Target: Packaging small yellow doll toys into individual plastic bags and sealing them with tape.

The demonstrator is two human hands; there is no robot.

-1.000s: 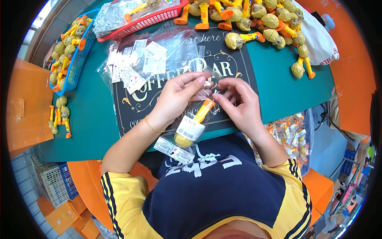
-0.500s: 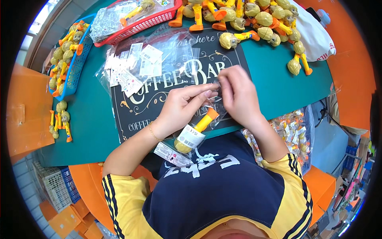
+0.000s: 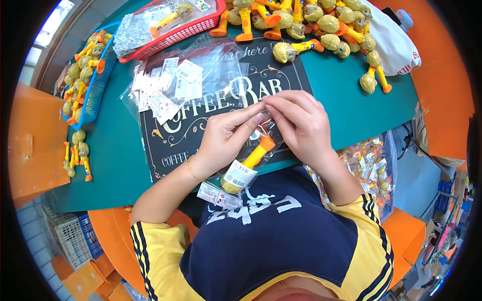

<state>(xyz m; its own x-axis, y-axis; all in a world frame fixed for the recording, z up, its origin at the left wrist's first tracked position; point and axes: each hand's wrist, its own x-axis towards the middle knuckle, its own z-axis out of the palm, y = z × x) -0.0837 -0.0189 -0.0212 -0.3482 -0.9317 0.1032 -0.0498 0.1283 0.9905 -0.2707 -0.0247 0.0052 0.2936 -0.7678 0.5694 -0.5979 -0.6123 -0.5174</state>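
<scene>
My left hand [image 3: 227, 134] pinches the upper edge of a clear plastic bag [image 3: 274, 131] with thumb and index finger. Against its fingertips, my right hand [image 3: 303, 126] is closed on the same edge, its fingers bent and pressed together. The bag hangs toward my shirt. Inside it lies a toy [image 3: 258, 154] with a yellow stem, an orange flared end pointing up and a gold rounded head at the bottom. A white label [image 3: 239, 174] wraps across it near the head. A printed white card [image 3: 219, 194] shows beside the head. My fingers hide the bag's very edge.
Flat clear bags with white labels [image 3: 183, 80] lie on a dark printed mat [image 3: 168, 145]. Behind stand a red basket [image 3: 173, 40] of bags and a pile of similar toys [image 3: 326, 25]. A blue basket [image 3: 95, 95] of toys is left; a bag of packed toys [image 3: 369, 170] sits right.
My right hand has come down and turned inward, so its fingertips now meet those of my left. The bagged toy has barely moved.
</scene>
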